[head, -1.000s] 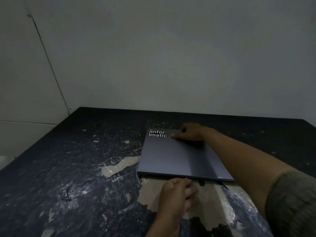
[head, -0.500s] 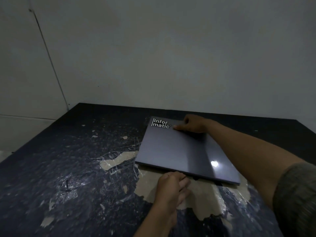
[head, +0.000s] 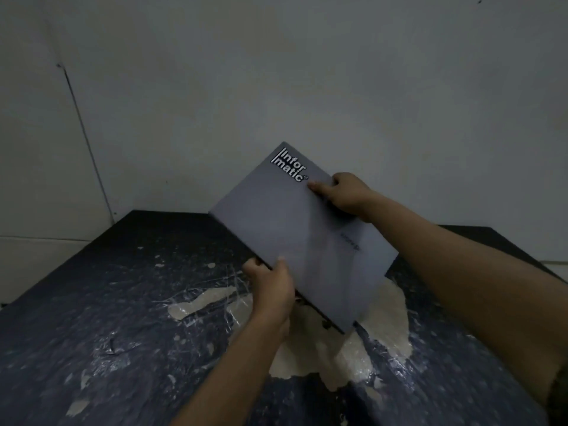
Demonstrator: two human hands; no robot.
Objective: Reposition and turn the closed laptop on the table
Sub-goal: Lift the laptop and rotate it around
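Nearest the camera, the dark bench (head: 92, 302) is scuffed and scratched, with pale patches (head: 353, 348) where its surface has peeled away, the largest in the middle just below the hands. A sleeve (head: 559, 392) shows at the right edge, on the right forearm that reaches in from the near right. The left hand (head: 272, 284) comes up from the near middle and grips the laptop (head: 292, 229) at its lower left edge, thumb lying on the grey lid and the fingers (head: 250, 269) wrapped round underneath. The closed laptop is held up off the bench, above the big pale patch, tilted steeply so that the lid faces the camera and turned so that one corner points up toward the wall and another points down to the near right. The right hand (head: 344, 195) grips the upper right edge, its thumb pressed on the lid and the other fingers curled behind the edge, out of sight. A white sticker (head: 289, 165) reading "Infor matic" sits on the lid near the top corner, slanted with the laptop. A small dark logo on the lid near the right edge is too blurred to read. Farthest away a plain pale wall (head: 276, 72) rises behind the bench, with a thin dark line (head: 83, 127) running down its left part.
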